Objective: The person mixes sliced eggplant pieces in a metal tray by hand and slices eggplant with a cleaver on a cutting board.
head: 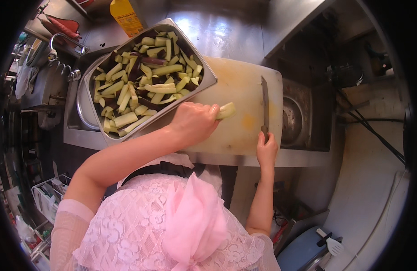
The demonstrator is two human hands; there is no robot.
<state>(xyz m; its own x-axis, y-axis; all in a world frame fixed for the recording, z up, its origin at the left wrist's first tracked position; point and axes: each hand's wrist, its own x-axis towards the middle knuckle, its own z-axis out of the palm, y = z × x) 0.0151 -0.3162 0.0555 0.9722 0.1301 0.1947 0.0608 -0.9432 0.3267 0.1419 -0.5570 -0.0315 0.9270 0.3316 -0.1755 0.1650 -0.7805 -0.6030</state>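
Observation:
My left hand (196, 120) grips a pale piece of eggplant (226, 111), whose end sticks out to the right over the cutting board (228, 135). In my right hand (267, 147) is the dark handle of a kitchen knife (265, 101). Its blade points away from me along the board's right side. Up and to the left of my left hand, a deep steel pan (211, 79) overlaps the board's left part. Cut eggplant sticks (161, 88), some with purple skin, fill it. The fingers of my left hand hide part of the held piece.
A sink basin (293, 118) lies right of the board; another sink (72, 111) with a round metal bowl (82, 101) is partly under the pan. A faucet (81, 49) stands at the left. Behind the pan is a yellow bottle (127, 17). A white slotted spatula (332, 244) rests at lower right.

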